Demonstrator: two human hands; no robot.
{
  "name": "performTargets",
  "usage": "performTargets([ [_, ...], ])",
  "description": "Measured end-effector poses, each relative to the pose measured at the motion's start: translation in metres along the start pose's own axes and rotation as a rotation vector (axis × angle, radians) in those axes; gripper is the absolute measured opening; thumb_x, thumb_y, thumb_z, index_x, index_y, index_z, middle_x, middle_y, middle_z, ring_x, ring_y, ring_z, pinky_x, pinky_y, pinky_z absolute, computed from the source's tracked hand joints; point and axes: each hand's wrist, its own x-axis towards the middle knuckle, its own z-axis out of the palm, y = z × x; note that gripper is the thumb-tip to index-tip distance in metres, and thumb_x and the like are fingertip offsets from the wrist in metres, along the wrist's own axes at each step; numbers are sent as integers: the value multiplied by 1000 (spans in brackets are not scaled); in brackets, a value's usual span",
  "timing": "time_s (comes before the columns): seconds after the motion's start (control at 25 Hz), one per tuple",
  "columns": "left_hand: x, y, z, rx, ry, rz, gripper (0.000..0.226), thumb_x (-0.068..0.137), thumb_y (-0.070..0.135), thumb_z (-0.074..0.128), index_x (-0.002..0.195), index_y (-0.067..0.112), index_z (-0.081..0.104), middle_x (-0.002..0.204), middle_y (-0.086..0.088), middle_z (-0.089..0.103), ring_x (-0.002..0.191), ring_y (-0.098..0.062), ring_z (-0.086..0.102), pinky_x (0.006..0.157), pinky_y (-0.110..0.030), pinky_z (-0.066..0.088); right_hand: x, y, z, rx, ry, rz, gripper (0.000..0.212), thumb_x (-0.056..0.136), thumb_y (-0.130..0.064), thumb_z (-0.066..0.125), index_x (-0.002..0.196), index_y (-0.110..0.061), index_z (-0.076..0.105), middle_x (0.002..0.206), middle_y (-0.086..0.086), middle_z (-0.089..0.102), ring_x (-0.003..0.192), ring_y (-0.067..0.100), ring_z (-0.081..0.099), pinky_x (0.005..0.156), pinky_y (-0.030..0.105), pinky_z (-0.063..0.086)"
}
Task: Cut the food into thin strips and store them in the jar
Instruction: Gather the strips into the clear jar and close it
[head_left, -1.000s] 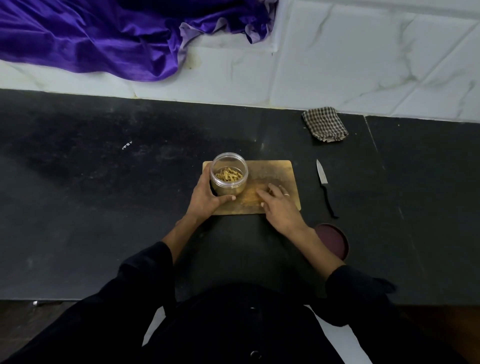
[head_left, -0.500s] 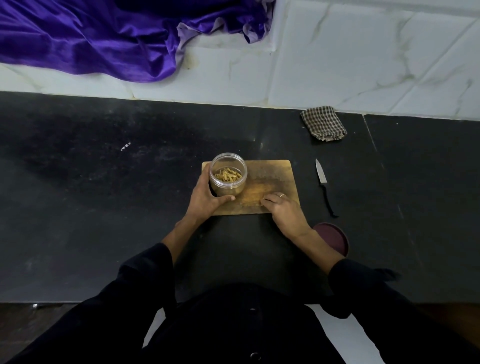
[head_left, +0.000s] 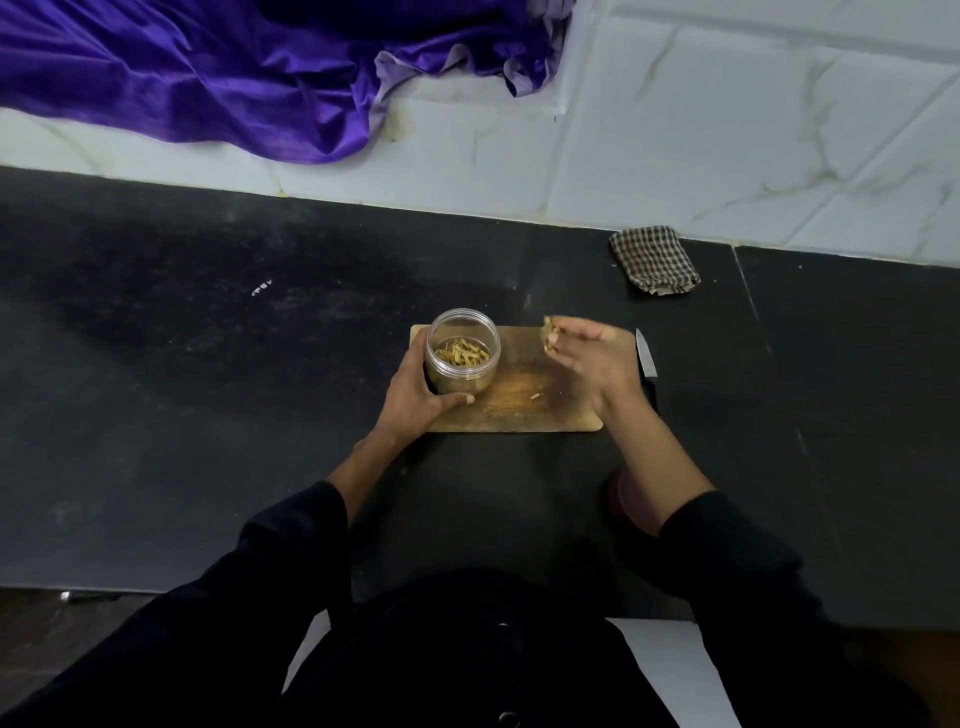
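My left hand grips the jar; my right hand pinches strips. I should drop them right over the mouth.

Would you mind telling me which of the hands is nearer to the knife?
Right. The right hand hovers over the board just beside the knife; the left hand grips the jar farther away.
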Motion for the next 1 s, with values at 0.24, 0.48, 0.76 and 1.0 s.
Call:
performTargets([
  [0.24,-2,2,0,7,1,4,93,61,25,88,132,41,31,119,30,45,116,3,45,95,-18,35,-1,-26,67,-543,-184,-292,23,86,-1,71,109,-5,74,104,7,75,95,16,71,89,33,58],
  [0.48,-2,1,0,14,-2,2,92,61,26,88,131,42,30,118,34,43,112,11,44,92,-13,34,-4,-23,74,-905,-188,-428,23,94,1,59,108,-9,75,112,4,73,105,12,67,89,14,48],
  [0.76,-1,0,0,-7,3,0,95,59,24,89,136,32,34,126,22,47,120,0,44,95,-17,35,3,-1,33,-374,-132,-129,22,91,10,58,105,2,72,92,8,73,81,12,69,76,22,59],
  [1.0,-1,-1,0,3,-4,-1,96,59,26,89,137,31,32,128,19,46,121,-2,43,97,-21,35,11,40,-14,-761,-111,-88,19,90,3,65,104,-6,75,101,2,72,92,10,64,84,21,54],
])
